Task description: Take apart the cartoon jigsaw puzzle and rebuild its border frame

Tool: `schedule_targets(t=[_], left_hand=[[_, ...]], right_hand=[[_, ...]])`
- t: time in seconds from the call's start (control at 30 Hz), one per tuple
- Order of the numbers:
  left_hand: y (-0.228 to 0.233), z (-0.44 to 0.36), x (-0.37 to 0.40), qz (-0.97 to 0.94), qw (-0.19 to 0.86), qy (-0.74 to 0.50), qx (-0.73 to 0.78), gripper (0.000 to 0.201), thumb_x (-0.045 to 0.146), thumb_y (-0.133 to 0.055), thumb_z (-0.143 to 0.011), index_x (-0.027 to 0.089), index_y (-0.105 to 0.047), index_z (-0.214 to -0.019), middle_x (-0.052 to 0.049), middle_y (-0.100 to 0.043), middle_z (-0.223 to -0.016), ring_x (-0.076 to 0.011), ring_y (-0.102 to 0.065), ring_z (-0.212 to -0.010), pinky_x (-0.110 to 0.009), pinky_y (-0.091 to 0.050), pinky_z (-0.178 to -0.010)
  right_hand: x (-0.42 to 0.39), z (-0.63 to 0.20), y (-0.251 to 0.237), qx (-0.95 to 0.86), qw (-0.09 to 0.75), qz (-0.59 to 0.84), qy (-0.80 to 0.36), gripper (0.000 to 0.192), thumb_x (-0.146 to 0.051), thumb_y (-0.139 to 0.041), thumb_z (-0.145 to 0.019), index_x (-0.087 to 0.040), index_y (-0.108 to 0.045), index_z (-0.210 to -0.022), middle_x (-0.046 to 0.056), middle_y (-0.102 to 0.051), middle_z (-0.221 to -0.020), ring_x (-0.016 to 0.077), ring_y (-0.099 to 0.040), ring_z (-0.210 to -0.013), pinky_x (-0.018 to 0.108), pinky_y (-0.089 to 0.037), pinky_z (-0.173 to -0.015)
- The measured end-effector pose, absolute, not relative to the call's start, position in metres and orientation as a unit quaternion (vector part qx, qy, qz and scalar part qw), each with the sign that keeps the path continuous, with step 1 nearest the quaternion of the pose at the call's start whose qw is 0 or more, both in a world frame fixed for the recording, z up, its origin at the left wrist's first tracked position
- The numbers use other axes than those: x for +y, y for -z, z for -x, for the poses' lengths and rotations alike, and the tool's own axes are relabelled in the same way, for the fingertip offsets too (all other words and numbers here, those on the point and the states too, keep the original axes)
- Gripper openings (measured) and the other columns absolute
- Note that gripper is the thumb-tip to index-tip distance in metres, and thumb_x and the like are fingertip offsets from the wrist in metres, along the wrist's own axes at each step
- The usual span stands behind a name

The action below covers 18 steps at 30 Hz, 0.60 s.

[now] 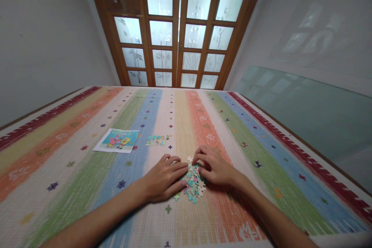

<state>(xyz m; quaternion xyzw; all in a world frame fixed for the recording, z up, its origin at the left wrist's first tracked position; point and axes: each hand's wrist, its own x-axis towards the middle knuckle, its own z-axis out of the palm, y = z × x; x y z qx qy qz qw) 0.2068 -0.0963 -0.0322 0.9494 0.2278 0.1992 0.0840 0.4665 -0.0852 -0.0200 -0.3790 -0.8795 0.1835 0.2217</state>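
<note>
Both hands, left hand [164, 180] and right hand [213, 166], are laid flat and ungripping around the puzzle pieces [193, 184] heaped on the striped surface [261, 162], judged light, stiff, best pinched singly by edges.

A woven cloth rug [87, 162], matt and coarse in its weave, carries thin card puzzle pieces [193, 184] with a faint sheen. The picture sheet [117, 140] looks like glossy paper, though it is small from here. The doors [177, 27] are varnished wood with frosted, etched glass; the walls [43, 38] are smooth and matt.
</note>
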Motion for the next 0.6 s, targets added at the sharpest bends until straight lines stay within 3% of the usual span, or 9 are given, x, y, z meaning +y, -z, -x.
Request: schedule_targets(t=[0.3,0.6], left_hand=[[0.0316,-0.2049,-0.0959,-0.956,0.042,-0.196,0.216,0.038,0.042,-0.042,-0.107,0.025,-0.057,-0.138,-0.010,-0.063,-0.136,-0.0316,-0.055,-0.119,-0.047,-0.040,-0.100],[0.0297,-0.2072,-0.0955,-0.950,0.023,-0.204,0.233,0.036,0.041,-0.037,-0.108,0.020,-0.061,-0.126,-0.010,-0.065,-0.124,-0.0294,-0.054,-0.115,-0.045,-0.040,-0.097]], right_hand=[[-0.0856,-0.4653,0.0208,-0.882,0.221,0.373,-0.184,0.024,-0.008,-0.057,-0.082,-0.020,-0.074,-0.093,0.009,-0.063,-0.103,0.0257,-0.058,-0.100,0.043,-0.049,-0.091],[-0.0859,-0.4626,0.0216,-0.895,0.207,0.354,-0.177,0.029,-0.010,-0.056,-0.086,-0.020,-0.078,-0.103,0.010,-0.062,-0.104,0.0255,-0.055,-0.101,0.042,-0.047,-0.090]])
